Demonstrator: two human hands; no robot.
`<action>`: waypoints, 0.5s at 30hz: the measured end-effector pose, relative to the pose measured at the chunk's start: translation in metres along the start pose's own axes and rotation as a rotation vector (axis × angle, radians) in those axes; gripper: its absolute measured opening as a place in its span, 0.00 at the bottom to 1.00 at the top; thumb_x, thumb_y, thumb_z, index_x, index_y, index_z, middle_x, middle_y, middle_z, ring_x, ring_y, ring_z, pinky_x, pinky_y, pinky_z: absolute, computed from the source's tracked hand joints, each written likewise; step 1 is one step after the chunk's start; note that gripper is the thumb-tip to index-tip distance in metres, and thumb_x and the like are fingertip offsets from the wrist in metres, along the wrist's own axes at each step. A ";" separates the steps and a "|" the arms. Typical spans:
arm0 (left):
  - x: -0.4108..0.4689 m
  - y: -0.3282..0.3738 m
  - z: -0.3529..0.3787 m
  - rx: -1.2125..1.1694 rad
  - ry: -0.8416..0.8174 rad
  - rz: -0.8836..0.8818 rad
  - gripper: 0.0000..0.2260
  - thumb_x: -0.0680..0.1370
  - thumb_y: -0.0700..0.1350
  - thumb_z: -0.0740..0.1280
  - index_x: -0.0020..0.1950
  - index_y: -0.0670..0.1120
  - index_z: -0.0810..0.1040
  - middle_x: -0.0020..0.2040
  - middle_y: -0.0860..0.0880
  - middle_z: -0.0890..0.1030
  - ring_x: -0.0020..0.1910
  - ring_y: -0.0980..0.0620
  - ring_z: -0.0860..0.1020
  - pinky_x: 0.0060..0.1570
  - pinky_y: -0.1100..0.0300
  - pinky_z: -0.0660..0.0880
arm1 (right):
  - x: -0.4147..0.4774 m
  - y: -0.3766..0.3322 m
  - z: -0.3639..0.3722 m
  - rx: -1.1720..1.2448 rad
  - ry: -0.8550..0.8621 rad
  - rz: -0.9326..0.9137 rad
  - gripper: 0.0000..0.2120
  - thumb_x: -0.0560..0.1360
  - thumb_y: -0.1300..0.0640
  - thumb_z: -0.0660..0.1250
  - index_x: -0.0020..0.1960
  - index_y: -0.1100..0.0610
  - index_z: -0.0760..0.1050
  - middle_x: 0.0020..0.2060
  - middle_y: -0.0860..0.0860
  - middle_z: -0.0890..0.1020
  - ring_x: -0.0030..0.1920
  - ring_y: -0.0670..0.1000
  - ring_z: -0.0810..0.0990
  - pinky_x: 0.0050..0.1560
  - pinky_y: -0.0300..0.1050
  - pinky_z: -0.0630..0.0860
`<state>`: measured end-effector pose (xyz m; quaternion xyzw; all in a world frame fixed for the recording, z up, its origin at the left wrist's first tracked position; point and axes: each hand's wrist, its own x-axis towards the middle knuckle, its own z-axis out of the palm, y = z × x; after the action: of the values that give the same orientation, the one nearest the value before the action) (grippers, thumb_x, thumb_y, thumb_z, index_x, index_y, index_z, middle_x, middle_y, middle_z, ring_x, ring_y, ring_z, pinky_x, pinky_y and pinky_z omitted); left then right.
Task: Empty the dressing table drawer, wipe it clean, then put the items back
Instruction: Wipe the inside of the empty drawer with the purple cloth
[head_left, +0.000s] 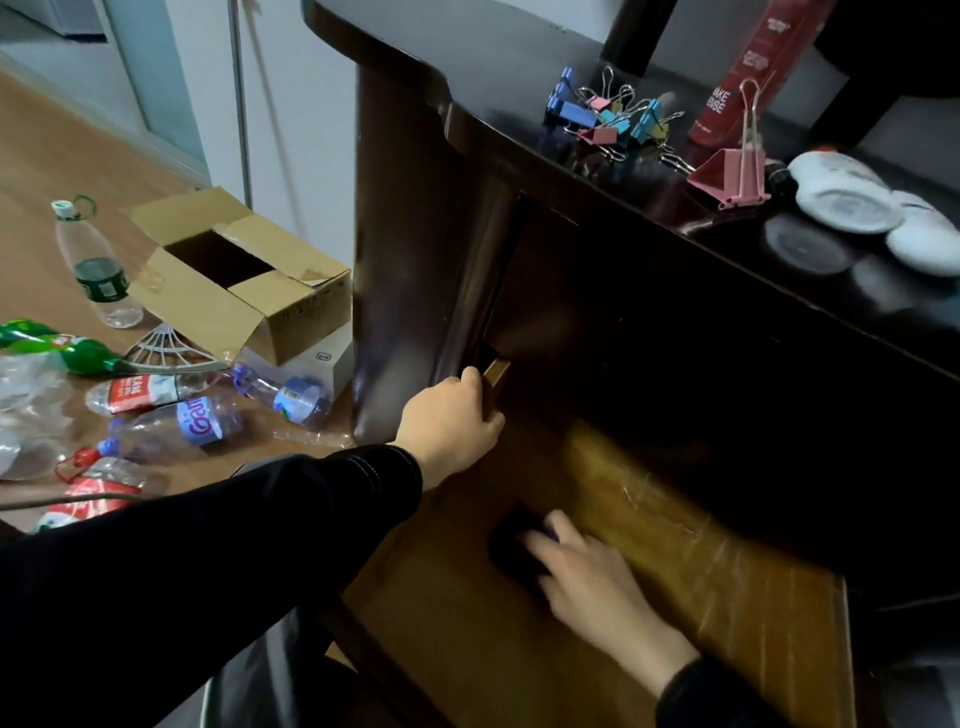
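Wood-look floor (47, 171) on your left, and it's a mess: an open cardboard box (234, 280) sitting on a white box (327, 358), one clear water bottle (98, 265) standing upright, a green bottle (57, 348) on its side, and a heap of empty plastic bottles (208, 415) lying around near the table's leg.

Straight ahead is the dark dressing table (493, 78). Its drawer (675, 597) is pulled well out toward you, and the wooden bottom shows bare apart from what's under your right hand.

Your left hand (452, 415) is on the drawer's left side wall, close to where it meets the table front, with the fingers curled over the top edge and gripping it. Your right hand (587, 571) is down inside the drawer, fingers mostly straight and spread, pressing flat on a dark cloth (511, 540). That part is pretty blurred, so I can't make out much more about the cloth than its colour.

Up on the tabletop there's a pile of small coloured binder clips (608, 117), then one big pink binder clip (732, 171) just to the right of them. A red tube (743, 78) with white lettering stands behind it. Two white bottles (841, 192) lie on their sides at the far right, bottoms facing you, reflected in the glossy top.
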<state>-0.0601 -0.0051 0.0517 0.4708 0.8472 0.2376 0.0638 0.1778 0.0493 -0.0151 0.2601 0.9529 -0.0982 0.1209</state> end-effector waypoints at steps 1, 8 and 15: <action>0.000 0.000 0.000 -0.006 -0.001 0.001 0.16 0.78 0.57 0.62 0.56 0.46 0.69 0.52 0.44 0.79 0.49 0.41 0.79 0.41 0.54 0.70 | 0.008 0.007 -0.003 -0.006 0.030 0.027 0.22 0.80 0.55 0.66 0.72 0.44 0.67 0.68 0.47 0.67 0.42 0.46 0.78 0.34 0.31 0.68; -0.002 0.003 -0.006 -0.004 -0.028 -0.024 0.16 0.78 0.57 0.63 0.58 0.46 0.70 0.50 0.46 0.78 0.47 0.43 0.78 0.41 0.55 0.70 | 0.096 0.047 -0.055 0.136 0.222 0.479 0.19 0.84 0.51 0.60 0.74 0.50 0.68 0.65 0.53 0.79 0.62 0.56 0.79 0.57 0.49 0.77; -0.005 0.000 -0.003 -0.051 -0.007 -0.029 0.15 0.78 0.57 0.62 0.56 0.47 0.69 0.51 0.46 0.78 0.47 0.42 0.78 0.41 0.55 0.68 | 0.031 0.008 -0.027 -0.020 0.076 0.284 0.26 0.82 0.55 0.63 0.78 0.49 0.61 0.78 0.56 0.61 0.55 0.54 0.82 0.54 0.46 0.81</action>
<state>-0.0585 -0.0100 0.0540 0.4576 0.8473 0.2566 0.0822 0.1514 0.0774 0.0009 0.3949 0.9113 -0.0606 0.0998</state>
